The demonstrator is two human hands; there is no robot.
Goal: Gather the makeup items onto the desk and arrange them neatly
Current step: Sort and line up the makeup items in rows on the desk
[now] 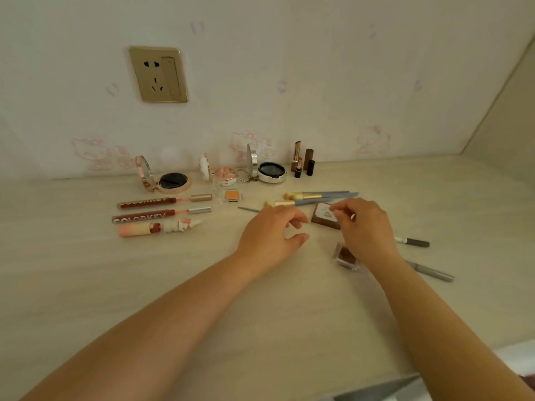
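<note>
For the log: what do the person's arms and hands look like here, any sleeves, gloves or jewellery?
Both forearms are bare as far as the frame shows, with no sleeve in view. The left hand and right hand are ungloved. No ring, watch or bracelet is visible on either. Nails look short and unpainted, though the picture is soft.

Soft, warm, fairly dim even light, faint shadows under both forearms, slight overall blur, wide-angle bending at edges, no harsh glare

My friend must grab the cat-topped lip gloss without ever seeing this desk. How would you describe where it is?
Start below the wall socket, at the three tubes lying side by side on the desk. The lip gloss is nearest you: pale pink, white figure cap, unlike the two dark red tubes.
</note>
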